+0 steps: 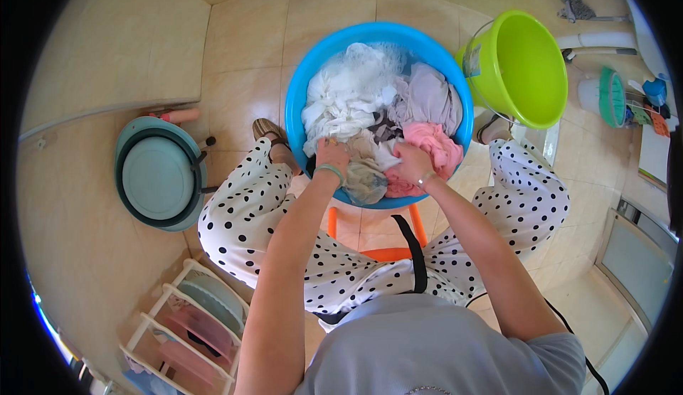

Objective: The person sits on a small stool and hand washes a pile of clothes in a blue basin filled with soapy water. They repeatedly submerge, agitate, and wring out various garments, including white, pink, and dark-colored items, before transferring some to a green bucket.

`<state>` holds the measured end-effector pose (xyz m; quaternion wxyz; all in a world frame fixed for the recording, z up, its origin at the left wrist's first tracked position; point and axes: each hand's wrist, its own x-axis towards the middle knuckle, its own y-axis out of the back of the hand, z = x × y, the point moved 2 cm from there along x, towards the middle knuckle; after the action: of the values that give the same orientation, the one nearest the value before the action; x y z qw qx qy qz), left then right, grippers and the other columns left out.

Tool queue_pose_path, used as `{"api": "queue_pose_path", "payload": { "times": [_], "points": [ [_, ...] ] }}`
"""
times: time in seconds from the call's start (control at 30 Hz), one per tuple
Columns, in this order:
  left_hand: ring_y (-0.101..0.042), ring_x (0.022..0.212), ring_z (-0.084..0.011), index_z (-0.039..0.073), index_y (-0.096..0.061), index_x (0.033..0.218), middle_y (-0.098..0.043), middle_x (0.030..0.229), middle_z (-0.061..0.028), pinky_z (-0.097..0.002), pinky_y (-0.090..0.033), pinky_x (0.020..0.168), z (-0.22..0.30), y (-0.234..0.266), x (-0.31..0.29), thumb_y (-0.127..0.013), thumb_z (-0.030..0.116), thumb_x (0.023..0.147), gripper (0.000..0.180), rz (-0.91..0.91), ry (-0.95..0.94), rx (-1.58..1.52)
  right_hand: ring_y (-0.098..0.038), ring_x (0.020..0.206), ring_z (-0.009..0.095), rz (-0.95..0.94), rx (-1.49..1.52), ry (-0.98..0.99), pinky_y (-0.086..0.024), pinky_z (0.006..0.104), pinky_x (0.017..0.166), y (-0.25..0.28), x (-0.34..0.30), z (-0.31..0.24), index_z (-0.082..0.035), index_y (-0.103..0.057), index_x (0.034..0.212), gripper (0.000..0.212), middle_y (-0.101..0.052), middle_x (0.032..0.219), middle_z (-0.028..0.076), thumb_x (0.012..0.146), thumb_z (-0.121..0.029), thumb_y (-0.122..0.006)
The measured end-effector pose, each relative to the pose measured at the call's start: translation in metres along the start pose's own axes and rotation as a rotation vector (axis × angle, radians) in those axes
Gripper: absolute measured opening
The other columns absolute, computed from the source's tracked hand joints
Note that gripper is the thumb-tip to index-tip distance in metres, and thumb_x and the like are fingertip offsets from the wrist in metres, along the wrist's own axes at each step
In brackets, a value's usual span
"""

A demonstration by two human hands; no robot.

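Note:
A round blue basin (293, 103) full of wet laundry stands between my feet. My left hand (333, 155), a pale green bangle on its wrist, is closed on a beige sheer garment (361, 155) at the near side of the pile. Closed on a white cloth (385, 155), my right hand (413, 164) lies against a pink garment (440, 146). Sudsy white laundry (345, 93) fills the far left of the basin, and a greyish-lilac garment (430, 100) the far right. Some fingertips are hidden in the cloth.
A lime-green bucket (526, 75) with a wire handle stands right of the basin. Collapsible grey-green basins (158, 178) lean by the left wall. A white rack (153, 324) holds more basins at lower left. Orange stool legs (332, 222) show below the blue basin.

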<state>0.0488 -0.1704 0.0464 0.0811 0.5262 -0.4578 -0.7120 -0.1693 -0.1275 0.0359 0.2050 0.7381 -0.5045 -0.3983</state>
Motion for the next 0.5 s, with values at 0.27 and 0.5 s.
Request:
{"api": "queue_pose_path", "payload": {
  "times": [0.27, 0.5],
  "points": [
    [-0.062, 0.095, -0.0252, 0.036, -0.040, 0.137, -0.068, 0.092, -0.0063, -0.0485, -0.026, 0.098, 0.010, 0.003, 0.020, -0.048, 0.020, 0.089, 0.051, 0.089, 0.090, -0.254, -0.040, 0.060, 0.009, 0.264, 0.922, -0.110, -0.031, 0.0242, 0.054, 0.087, -0.035, -0.007, -0.004, -0.047, 0.069, 0.020, -0.044, 0.065, -0.001, 0.061, -0.003, -0.066],
    [-0.063, 0.092, -0.0231, 0.028, -0.056, 0.122, -0.068, 0.089, -0.0031, -0.0620, -0.019, 0.097, 0.038, -0.023, 0.043, -0.046, 0.019, 0.091, 0.034, 0.080, 0.061, 0.027, -0.055, 0.065, 0.018, 0.017, 0.342, -0.110, -0.041, 0.0321, 0.057, 0.109, -0.054, -0.029, -0.005, -0.056, 0.074, 0.020, -0.057, 0.070, 0.002, 0.068, -0.017, -0.070]
  ]
}}
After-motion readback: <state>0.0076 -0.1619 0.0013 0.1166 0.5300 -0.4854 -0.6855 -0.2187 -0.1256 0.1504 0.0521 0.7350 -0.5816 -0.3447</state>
